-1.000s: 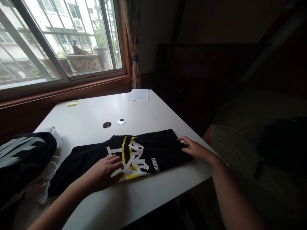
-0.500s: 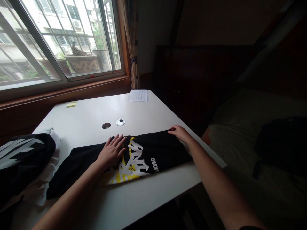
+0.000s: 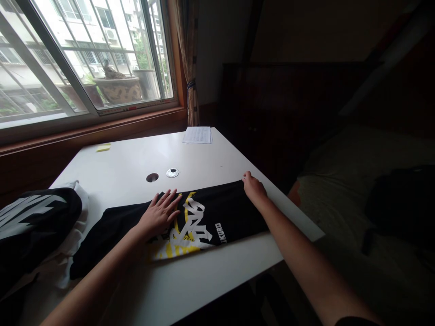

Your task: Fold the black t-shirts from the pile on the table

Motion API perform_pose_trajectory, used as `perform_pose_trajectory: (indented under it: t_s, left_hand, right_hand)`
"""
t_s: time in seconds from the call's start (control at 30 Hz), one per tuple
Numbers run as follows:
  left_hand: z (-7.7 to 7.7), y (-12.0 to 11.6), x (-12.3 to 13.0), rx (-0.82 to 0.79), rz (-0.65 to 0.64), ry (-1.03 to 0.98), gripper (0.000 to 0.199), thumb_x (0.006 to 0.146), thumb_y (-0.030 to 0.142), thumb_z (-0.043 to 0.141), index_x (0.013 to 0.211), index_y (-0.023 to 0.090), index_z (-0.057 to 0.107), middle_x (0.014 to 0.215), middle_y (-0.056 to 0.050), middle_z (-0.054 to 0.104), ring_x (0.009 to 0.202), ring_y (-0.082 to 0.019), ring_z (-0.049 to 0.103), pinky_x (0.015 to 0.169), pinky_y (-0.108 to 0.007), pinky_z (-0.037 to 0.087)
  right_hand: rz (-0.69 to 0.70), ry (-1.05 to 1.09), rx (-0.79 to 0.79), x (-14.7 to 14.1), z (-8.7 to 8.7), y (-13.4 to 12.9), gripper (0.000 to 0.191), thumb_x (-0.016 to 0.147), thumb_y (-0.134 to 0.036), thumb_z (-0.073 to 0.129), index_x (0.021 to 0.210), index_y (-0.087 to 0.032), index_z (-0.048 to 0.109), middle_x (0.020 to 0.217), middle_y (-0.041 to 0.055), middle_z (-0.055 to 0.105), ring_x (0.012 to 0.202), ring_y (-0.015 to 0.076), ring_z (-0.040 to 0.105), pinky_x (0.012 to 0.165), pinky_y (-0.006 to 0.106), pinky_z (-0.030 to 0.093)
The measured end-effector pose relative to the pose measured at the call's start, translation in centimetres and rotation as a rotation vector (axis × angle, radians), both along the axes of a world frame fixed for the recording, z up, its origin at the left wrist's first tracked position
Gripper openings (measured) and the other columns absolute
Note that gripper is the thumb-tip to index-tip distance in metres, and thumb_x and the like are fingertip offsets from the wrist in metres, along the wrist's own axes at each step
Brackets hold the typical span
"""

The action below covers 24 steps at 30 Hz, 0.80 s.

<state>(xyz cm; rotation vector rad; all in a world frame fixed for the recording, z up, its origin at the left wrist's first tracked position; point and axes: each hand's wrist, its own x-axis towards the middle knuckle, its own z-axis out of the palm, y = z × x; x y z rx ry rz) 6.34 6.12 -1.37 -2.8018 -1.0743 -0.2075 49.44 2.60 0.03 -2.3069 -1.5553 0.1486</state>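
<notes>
A black T-shirt [image 3: 234, 210] with a white and yellow print lies folded lengthwise into a long strip across the white table [image 3: 217, 280]. My left hand [image 3: 161, 210] rests flat on its middle, fingers spread beside the print. At the far right corner of the shirt, my right hand [image 3: 253, 186] is closed on the cloth's edge. The fingertips of that hand are partly hidden behind its back.
More black and white clothing [image 3: 41, 222] is heaped on the table's left side. Papers [image 3: 197, 135] lie at the far edge, a yellow sticky note [image 3: 103, 147] at the far left. A round hole [image 3: 152, 177] and its cover [image 3: 172, 173] sit mid-table. A barred window [image 3: 112, 54] stands behind.
My right hand has turned and closed more tightly at the shirt's far right corner, drawing the cloth slightly outward. My left hand stays flat on the shirt.
</notes>
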Motion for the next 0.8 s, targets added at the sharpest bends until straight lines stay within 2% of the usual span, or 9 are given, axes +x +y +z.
perform_pose_trajectory:
  t_s: [0.13, 0.23, 0.33, 0.4, 0.5, 0.57, 0.63, 0.7, 0.8]
  left_hand:
    - [0.1, 0.0, -0.1, -0.009, -0.013, 0.005, 0.062, 0.105, 0.055, 0.032, 0.161, 0.034, 0.016, 0.169, -0.002, 0.017, 0.156, -0.027, 0.016, 0.126, -0.053, 0.014]
    - [0.2, 0.0, -0.1, -0.027, -0.011, -0.002, 0.062, 0.105, 0.056, 0.032, 0.161, 0.035, 0.017, 0.168, -0.002, 0.018, 0.156, -0.027, 0.016, 0.126, -0.054, 0.014]
    - [0.3, 0.0, 0.0, -0.047, -0.007, -0.019, 0.062, 0.104, 0.056, 0.034, 0.161, 0.037, 0.017, 0.168, -0.001, 0.019, 0.155, -0.028, 0.018, 0.125, -0.055, 0.014]
    - [0.3, 0.0, 0.1, -0.055, -0.005, -0.030, 0.062, 0.104, 0.056, 0.034, 0.161, 0.038, 0.017, 0.168, -0.001, 0.020, 0.155, -0.028, 0.019, 0.125, -0.056, 0.015]
    - [0.4, 0.0, 0.2, -0.063, 0.000, -0.032, 0.062, 0.104, 0.056, 0.034, 0.161, 0.038, 0.016, 0.168, -0.001, 0.019, 0.155, -0.028, 0.019, 0.125, -0.056, 0.015]
    - [0.4, 0.0, 0.2, -0.067, -0.001, -0.025, 0.062, 0.104, 0.056, 0.033, 0.161, 0.038, 0.016, 0.168, -0.002, 0.019, 0.155, -0.028, 0.019, 0.125, -0.056, 0.015]
    - [0.5, 0.0, 0.2, -0.073, 0.000, -0.019, 0.061, 0.104, 0.057, 0.032, 0.161, 0.038, 0.017, 0.169, -0.002, 0.018, 0.155, -0.028, 0.018, 0.125, -0.056, 0.015]
    - [0.6, 0.0, 0.2, -0.085, 0.003, -0.011, 0.062, 0.104, 0.058, 0.031, 0.161, 0.038, 0.018, 0.169, -0.002, 0.018, 0.155, -0.028, 0.018, 0.124, -0.058, 0.015]
    - [1.1, 0.0, 0.4, -0.111, 0.010, 0.001, 0.062, 0.104, 0.060, 0.030, 0.161, 0.037, 0.020, 0.169, -0.004, 0.017, 0.155, -0.031, 0.017, 0.122, -0.063, 0.018]
  right_hand:
    - [-0.046, -0.046, -0.056, -0.2, 0.6, 0.3, 0.043, 0.102, -0.038, 0.046, 0.141, -0.020, 0.045, 0.107, 0.0174, 0.072, 0.095, 0.0299, 0.069, 0.081, 0.037, 0.048]
    - [-0.052, 0.144, 0.004, 1.2, 0.9, 0.5, 0.055, 0.100, -0.054, 0.046, 0.143, -0.020, 0.047, 0.119, 0.0186, 0.070, 0.108, 0.0316, 0.067, 0.089, 0.038, 0.049]
    - [0.040, 0.386, 0.004, 2.8, 1.5, -0.3, 0.059, 0.098, -0.062, 0.046, 0.141, -0.020, 0.052, 0.135, 0.0176, 0.063, 0.120, 0.0302, 0.062, 0.097, 0.039, 0.048]
    - [0.115, 0.536, -0.082, 3.5, 2.0, -1.5, 0.065, 0.094, -0.061, 0.055, 0.146, -0.022, 0.047, 0.135, 0.0163, 0.064, 0.118, 0.0289, 0.064, 0.097, 0.039, 0.050]
    - [0.210, 0.756, -0.218, 3.6, 2.6, -4.0, 0.081, 0.090, -0.050, 0.066, 0.157, -0.023, 0.029, 0.122, 0.0141, 0.071, 0.103, 0.0267, 0.071, 0.088, 0.037, 0.055]
    - [0.234, 0.817, -0.209, 3.1, 2.7, -5.4, 0.083, 0.090, -0.042, 0.066, 0.158, -0.026, 0.023, 0.117, 0.0118, 0.072, 0.095, 0.0251, 0.072, 0.084, 0.036, 0.056]
    - [0.215, 0.745, -0.113, 2.6, 2.6, -6.4, 0.077, 0.090, -0.039, 0.064, 0.157, -0.027, 0.027, 0.115, 0.0092, 0.072, 0.093, 0.0235, 0.072, 0.083, 0.035, 0.056]
    - [0.178, 0.587, 0.000, 2.2, 2.2, -7.0, 0.070, 0.091, -0.040, 0.060, 0.154, -0.027, 0.032, 0.111, 0.0070, 0.070, 0.090, 0.0221, 0.070, 0.083, 0.035, 0.054]
    - [0.129, 0.371, 0.089, 1.7, 1.4, -7.6, 0.069, 0.093, -0.043, 0.056, 0.155, -0.027, 0.031, 0.106, 0.0061, 0.067, 0.082, 0.0211, 0.067, 0.079, 0.034, 0.052]
